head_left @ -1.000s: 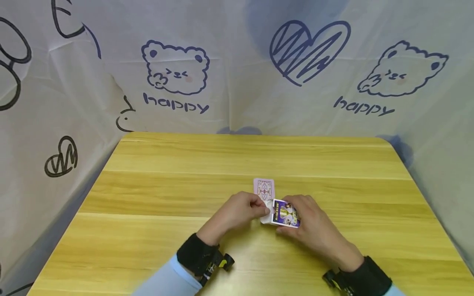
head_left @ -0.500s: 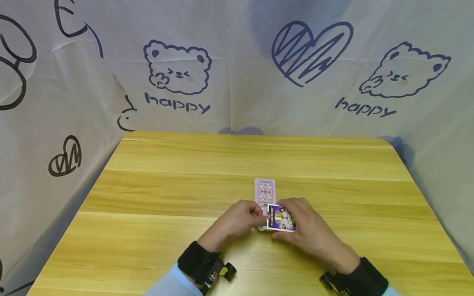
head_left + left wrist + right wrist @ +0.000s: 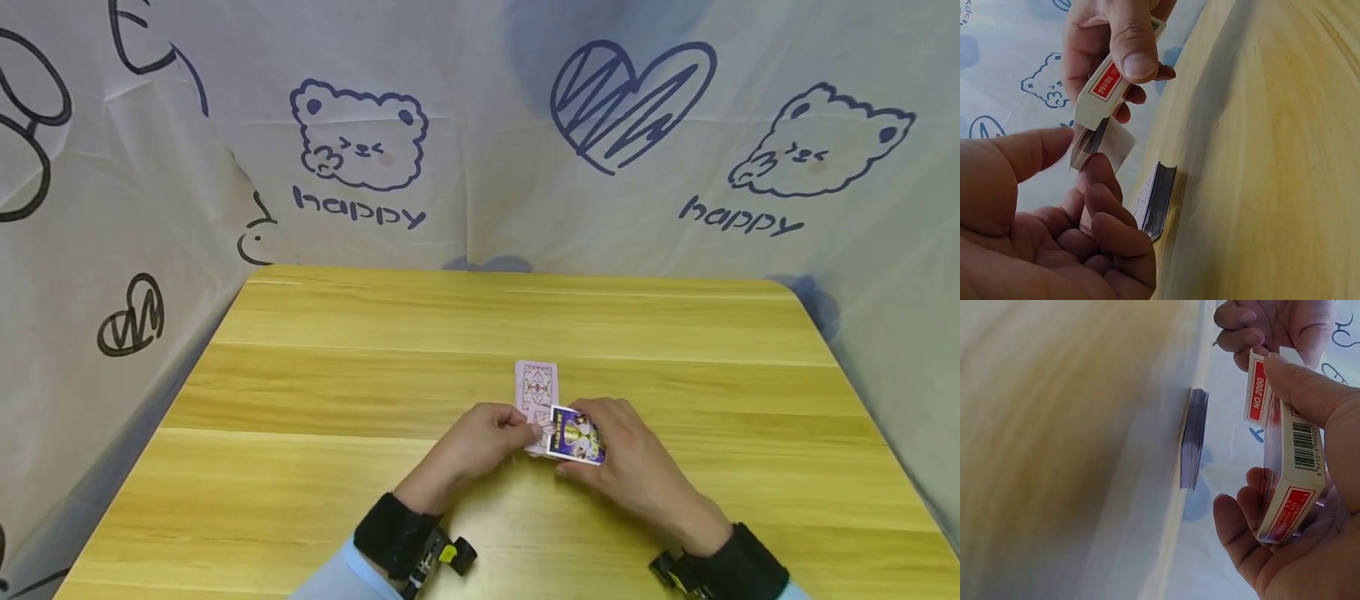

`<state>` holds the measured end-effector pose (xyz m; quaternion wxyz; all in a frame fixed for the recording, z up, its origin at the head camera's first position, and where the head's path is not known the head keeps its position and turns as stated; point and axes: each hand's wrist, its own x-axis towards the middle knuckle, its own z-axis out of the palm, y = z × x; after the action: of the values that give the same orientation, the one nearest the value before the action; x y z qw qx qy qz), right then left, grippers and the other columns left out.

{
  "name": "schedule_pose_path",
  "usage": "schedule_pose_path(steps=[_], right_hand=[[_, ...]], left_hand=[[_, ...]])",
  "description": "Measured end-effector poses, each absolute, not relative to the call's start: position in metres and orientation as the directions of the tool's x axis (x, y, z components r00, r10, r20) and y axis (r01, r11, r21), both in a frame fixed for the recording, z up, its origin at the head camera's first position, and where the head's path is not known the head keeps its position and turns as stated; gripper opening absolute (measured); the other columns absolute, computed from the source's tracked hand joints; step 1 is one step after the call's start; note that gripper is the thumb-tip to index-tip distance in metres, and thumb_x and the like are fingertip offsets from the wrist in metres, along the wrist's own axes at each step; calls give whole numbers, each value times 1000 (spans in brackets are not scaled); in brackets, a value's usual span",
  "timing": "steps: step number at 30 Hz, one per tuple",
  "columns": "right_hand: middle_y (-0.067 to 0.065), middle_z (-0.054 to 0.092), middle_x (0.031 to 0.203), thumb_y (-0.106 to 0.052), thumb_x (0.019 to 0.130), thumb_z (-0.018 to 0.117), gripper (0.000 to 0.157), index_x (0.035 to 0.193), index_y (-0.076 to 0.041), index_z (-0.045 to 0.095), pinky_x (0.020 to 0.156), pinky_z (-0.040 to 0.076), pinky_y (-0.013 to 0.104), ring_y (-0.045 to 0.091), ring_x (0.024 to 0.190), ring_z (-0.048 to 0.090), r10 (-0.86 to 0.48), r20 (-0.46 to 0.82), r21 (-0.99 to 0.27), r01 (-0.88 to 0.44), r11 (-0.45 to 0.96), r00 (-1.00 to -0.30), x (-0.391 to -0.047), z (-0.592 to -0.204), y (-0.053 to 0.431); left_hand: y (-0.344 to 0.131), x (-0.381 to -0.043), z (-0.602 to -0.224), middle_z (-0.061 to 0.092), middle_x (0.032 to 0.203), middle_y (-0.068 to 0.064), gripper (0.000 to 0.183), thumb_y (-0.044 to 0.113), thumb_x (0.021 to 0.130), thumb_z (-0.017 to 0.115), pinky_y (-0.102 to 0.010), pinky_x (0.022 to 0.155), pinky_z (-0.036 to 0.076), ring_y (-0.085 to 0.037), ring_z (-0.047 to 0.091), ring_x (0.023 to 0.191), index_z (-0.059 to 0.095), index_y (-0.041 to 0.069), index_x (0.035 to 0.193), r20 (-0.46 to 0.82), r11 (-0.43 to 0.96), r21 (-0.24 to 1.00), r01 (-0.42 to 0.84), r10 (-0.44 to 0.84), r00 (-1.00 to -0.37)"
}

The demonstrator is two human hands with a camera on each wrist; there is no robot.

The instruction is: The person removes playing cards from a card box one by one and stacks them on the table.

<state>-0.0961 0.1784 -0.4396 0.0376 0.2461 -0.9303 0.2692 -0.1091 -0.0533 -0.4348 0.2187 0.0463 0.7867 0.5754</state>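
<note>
My right hand [image 3: 633, 458] grips a playing-card box [image 3: 577, 435], its purple face with a gold cup turned up in the head view. The box mouth points left, with its end flap folded out. A deck of playing cards [image 3: 1092, 139] sticks partly out of that mouth, the rest hidden inside. My left hand [image 3: 472, 450] pinches the protruding cards between thumb and index finger, the other fingers curled beneath. Just beyond the hands, a second stack of cards [image 3: 536, 383], with a pink patterned back on top, lies squared up on the table.
The wood-grain table [image 3: 315, 375] spreads out around the hands. White cloth [image 3: 480, 167] with drawn bears and hearts hangs behind it and along both sides. Black wrist bands with small cameras sit on both wrists.
The box dipped toward me, then rose back and slightly right. Patterned card backs now show at its mouth, where the white flap was before. The stack on the table stays put.
</note>
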Motion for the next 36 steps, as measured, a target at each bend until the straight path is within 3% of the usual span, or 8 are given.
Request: schedule_pose_path(steps=[10, 15, 21, 28, 36], right_hand=[[7, 56, 125, -48, 70, 83, 80, 132, -11, 49, 90, 47, 45, 20, 110, 50, -409, 218, -501, -461, 732, -886, -97, -438, 179], [7, 57, 124, -48, 68, 84, 80, 131, -12, 49, 88, 47, 45, 21, 109, 50, -374, 220, -512, -433, 741, -901, -99, -437, 179], [9, 57, 124, -48, 68, 84, 80, 131, -11, 50, 90, 47, 48, 25, 111, 50, -356, 216, -507, -416, 755, -909, -100, -436, 183], [8, 56, 125, -48, 68, 84, 82, 133, -11, 49, 90, 48, 48, 23, 110, 50, -387, 173, -497, -420, 760, -906, -98, -436, 187], [0, 56, 122, -53, 68, 82, 81, 132, -16, 50, 90, 49, 41, 14, 107, 50, -458, 142, -517, -460, 722, -878, -92, -437, 183]], left_hand=[[-52, -107, -438, 62, 77, -8, 18, 27, 89, 69, -26, 55, 40, -18, 52, 66, 70, 9, 83, -248, 223, 953, -202, 200, -948], [-53, -108, -435, 66, 82, -17, 19, 29, 90, 69, -25, 53, 43, -24, 57, 67, 72, 11, 84, -220, 193, 962, -196, 111, -969], [-68, -111, -425, 67, 85, -17, 18, 28, 90, 68, -28, 57, 45, -29, 59, 73, 72, 10, 87, -199, 186, 965, -186, 55, -978], [-99, -135, -409, 67, 85, -10, 17, 26, 92, 65, -28, 56, 42, -24, 55, 71, 72, 11, 89, -133, 282, 950, -136, -28, -991], [-109, -176, -396, 70, 88, 2, 14, 34, 91, 67, -36, 71, 49, -19, 60, 82, 74, 22, 89, -80, 532, 847, -9, 109, -991]])
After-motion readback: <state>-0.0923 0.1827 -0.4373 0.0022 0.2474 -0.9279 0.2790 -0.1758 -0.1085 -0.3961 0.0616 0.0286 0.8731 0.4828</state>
